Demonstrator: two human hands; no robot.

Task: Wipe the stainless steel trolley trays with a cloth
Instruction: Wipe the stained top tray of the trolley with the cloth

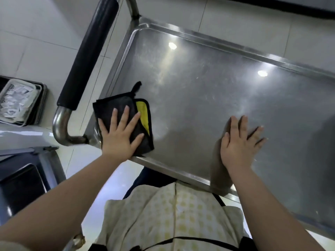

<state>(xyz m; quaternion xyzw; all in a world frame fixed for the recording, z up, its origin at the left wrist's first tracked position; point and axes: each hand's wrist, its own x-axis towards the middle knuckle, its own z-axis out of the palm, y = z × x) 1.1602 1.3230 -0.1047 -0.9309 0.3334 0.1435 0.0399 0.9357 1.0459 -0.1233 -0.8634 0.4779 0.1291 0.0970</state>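
Observation:
The stainless steel trolley's top tray [208, 91] fills the middle and right of the view, dull with smears and two light reflections. A folded black cloth [112, 109] with a yellow inner side lies at the tray's near left corner. My left hand [120, 135] presses flat on the cloth with fingers spread. My right hand [239, 144] rests flat on the bare tray surface near the front rim, fingers straight, holding nothing.
The trolley's black-padded handle bar [88, 53] runs along the tray's left end on a curved steel tube [60, 127]. A tray holding a white basket of small packets [16, 100] stands at the far left. A dark steel unit [23, 180] stands lower left. Pale tiled floor surrounds it.

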